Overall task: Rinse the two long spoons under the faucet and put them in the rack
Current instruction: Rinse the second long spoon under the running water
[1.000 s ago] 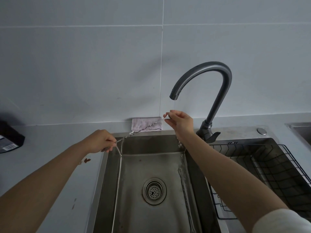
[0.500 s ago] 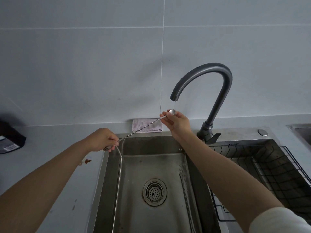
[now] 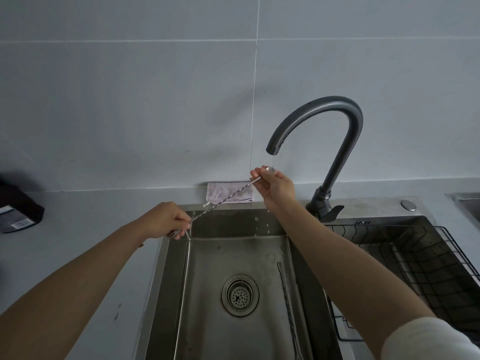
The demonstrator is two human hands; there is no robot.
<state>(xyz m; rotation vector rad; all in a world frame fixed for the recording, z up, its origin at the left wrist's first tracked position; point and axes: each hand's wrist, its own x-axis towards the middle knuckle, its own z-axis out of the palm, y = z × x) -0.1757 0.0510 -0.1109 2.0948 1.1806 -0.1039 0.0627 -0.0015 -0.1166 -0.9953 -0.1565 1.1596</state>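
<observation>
Here my left hand (image 3: 166,220) pinches the spoon (image 3: 223,200) by its tail and my right hand (image 3: 275,185) by its bowl end just under the faucet (image 3: 272,149), so water hits it; the other spoon (image 3: 285,294) lies in the sink (image 3: 171,281) below my right arm.

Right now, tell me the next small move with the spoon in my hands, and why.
Probably slide the long spoon rightward so its twisted handle passes under the faucet. The right hand pinches the bowl end just beneath the spout, where a thin stream falls, while the left hand holds the other end at the sink rim, so the handle lies outside the water.
</observation>
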